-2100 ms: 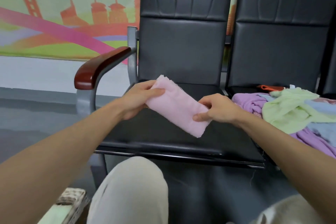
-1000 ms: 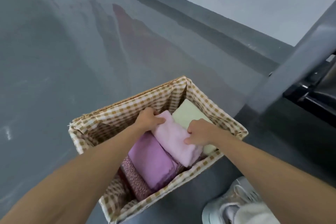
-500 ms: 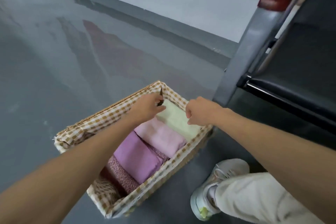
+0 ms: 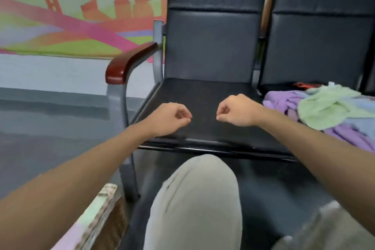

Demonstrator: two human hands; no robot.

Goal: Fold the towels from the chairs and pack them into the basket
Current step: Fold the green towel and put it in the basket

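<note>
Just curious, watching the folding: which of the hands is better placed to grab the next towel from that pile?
The right hand. It hovers empty, close to the towel pile on the right chair. The left hand, also empty, is farther from the pile, beyond the right hand.

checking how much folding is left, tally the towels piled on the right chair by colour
purple towel: 1
light green towel: 1
light blue towel: 1
total: 3 showing; they lie tangled, so more may be hidden underneath
</note>
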